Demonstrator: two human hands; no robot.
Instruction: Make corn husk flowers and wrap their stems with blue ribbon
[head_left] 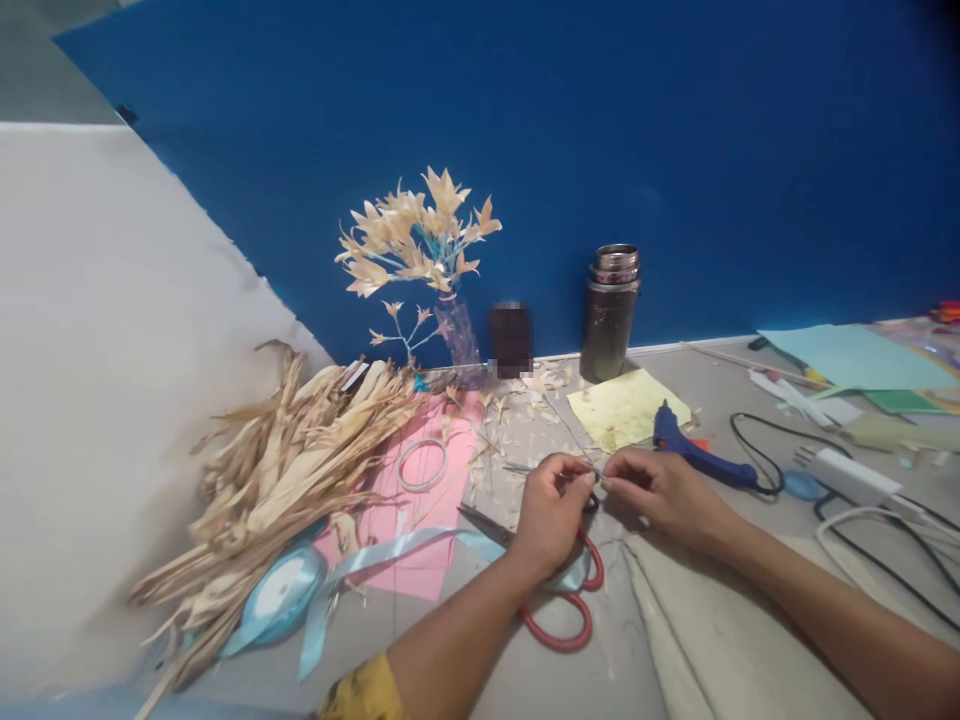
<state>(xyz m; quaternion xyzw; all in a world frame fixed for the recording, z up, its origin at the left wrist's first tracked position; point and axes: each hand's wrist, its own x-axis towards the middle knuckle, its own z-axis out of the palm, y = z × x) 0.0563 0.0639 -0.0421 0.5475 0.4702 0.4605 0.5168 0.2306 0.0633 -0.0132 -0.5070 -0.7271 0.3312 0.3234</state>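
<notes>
My left hand [553, 510] and my right hand [664, 492] meet over the table, fingertips pinched close together on a thin wire stem [574, 432]. The stem slants up and left toward a pale husk flower [543, 384]. What lies right between the fingertips is small and partly hidden. Beneath my left hand and forearm are red-handled scissors [559, 640], their blades pointing left. A second tool's narrow metal tip [516, 468] pokes out left of my left hand. Light blue ribbon [420, 545] runs under my left wrist from its roll [281, 595].
Dried corn husks [289, 470] heap on the left beside pink paper [420, 510] and a white ring [422, 465]. Behind stand a bottle of husk flowers [457, 335] and a metal flask [609, 315]. Right are a blue glue gun [705, 455], yellow paper [626, 410], cables and a white adapter [855, 475].
</notes>
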